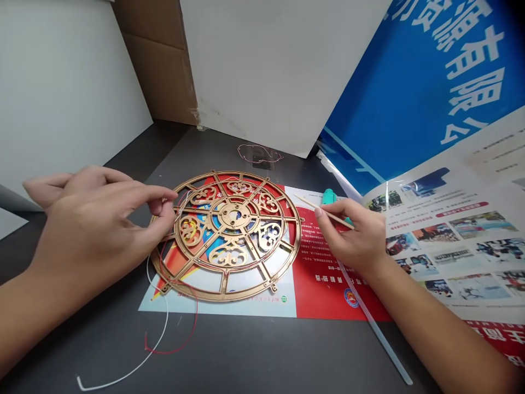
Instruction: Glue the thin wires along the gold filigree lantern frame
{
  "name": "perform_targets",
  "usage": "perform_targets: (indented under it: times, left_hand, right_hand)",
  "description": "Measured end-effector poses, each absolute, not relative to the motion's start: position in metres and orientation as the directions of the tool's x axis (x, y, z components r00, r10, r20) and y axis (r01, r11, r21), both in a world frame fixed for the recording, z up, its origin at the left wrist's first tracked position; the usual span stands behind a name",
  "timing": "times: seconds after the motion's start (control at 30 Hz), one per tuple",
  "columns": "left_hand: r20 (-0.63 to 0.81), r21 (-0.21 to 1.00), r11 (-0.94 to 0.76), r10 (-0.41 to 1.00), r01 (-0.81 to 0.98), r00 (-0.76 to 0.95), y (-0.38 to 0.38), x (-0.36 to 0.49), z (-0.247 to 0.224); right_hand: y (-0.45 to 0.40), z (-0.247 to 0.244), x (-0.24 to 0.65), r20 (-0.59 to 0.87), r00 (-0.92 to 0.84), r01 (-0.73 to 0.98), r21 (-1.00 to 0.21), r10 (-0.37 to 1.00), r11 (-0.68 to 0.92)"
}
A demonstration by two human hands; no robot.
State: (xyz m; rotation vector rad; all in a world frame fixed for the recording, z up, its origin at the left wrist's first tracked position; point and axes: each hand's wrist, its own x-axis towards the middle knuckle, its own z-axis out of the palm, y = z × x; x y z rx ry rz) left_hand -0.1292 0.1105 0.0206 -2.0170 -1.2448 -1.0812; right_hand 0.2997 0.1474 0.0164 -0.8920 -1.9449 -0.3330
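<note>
A round gold openwork frame [225, 282], with spokes and scroll ornaments, lies flat on a printed leaflet [266, 306]. At its left rim my left hand [98, 213] is closed in a pinch, thumb against fingers; whatever lies between the tips is too small to make out. Thin wires run along the frame close to those fingertips. A red wire [196, 314] and a white wire [167, 314] trail from the frame's left side toward me. Between thumb and fingers my right hand [355, 235] grips a thin wooden stick [305, 201], its tip pointing left over the frame's right rim.
Behind my right hand is a green cap-like object [328, 196]. A translucent stick [388, 345] lies under my right forearm. A looped thin wire [256, 161] rests farther back. White panels [266, 65], cardboard [151, 65], a blue banner [394, 104] and a picture sheet [443, 257] surround the dark table [229, 355].
</note>
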Motion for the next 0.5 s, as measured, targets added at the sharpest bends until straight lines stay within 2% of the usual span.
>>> perform_targets:
  times: [0.5]
  left_hand:
    - [0.844, -0.021, -0.433, 0.476, 0.901, 0.248, 0.1131, -0.1319, 0.0177]
  right_hand:
    - [0.1479, 0.0142, 0.3040, 0.839, -0.320, 0.668, -0.130, 0.441, 0.733]
